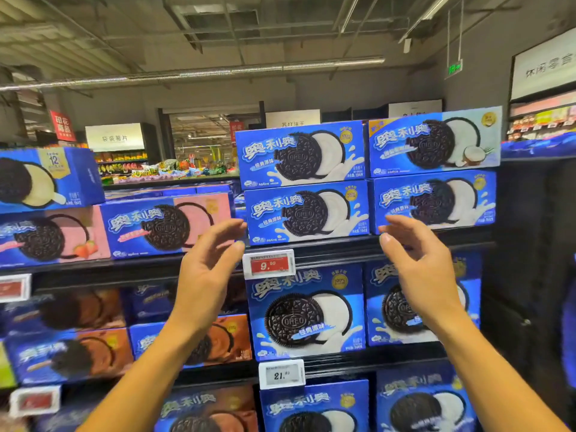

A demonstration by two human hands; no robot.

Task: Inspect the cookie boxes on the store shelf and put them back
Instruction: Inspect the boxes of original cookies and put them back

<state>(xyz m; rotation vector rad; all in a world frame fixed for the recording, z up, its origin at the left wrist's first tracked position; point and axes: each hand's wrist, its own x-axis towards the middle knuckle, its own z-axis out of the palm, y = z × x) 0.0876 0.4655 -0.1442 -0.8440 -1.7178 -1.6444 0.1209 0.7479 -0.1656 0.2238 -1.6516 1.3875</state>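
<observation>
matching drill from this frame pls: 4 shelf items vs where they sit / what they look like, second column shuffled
1. coconut box
2. strawberry box
3. red price tag
4. white price tag

A. pink panel, left of the left hand
B. reads 21, on the lower shelf rail
C. top right of the stack, above the right hand
D. reads 9, between the two hands

Pairs: 1-C, 2-A, 3-D, 4-B

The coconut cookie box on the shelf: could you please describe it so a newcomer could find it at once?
Start at the red price tag reading 9 on the shelf edge. The top shelf above it holds two stacks of blue boxes; the coconut cookie box tops the right stack. Only it has a pale right half showing a split coconut.
</observation>
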